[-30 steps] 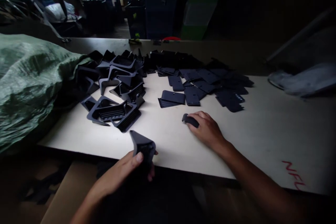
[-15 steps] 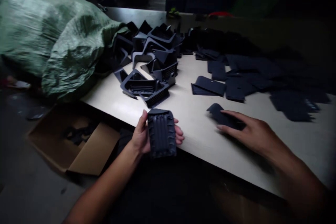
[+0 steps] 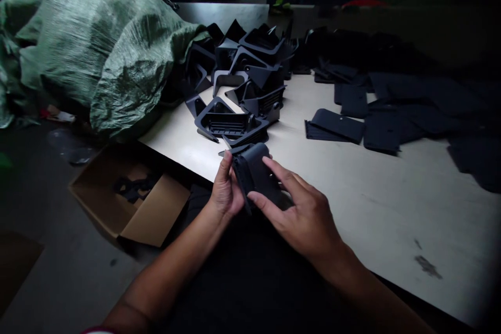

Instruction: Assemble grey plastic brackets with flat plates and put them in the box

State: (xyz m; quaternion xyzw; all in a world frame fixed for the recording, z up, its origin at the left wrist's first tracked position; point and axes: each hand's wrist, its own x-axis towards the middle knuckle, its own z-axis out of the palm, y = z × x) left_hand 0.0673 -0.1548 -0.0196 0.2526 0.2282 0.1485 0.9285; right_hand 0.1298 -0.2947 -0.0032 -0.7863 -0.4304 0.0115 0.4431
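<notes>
My left hand (image 3: 227,185) is wrapped round a ribbed black plastic part (image 3: 242,176) at the table's front edge, its thumb up along the side. Fingers and thumb of my right hand (image 3: 295,201) grip a smooth dark plate (image 3: 259,169), which lies against the ribbed part. The two pieces touch, and their lower ends are partly hidden by my right hand. Just beyond them sits a pile of black angular frames (image 3: 230,124).
Flat dark plates (image 3: 381,130) lie in stacks across the right of the table (image 3: 352,193). A green woven sack (image 3: 129,57) bulges at the left. Below it, an open cardboard box (image 3: 152,216) holds small black parts. A red object (image 3: 364,3) shows at the back.
My right hand has come left with the dark plate, bringing it against the ribbed part. The ribbed part has turned in my left hand. The camera view has shifted slightly.
</notes>
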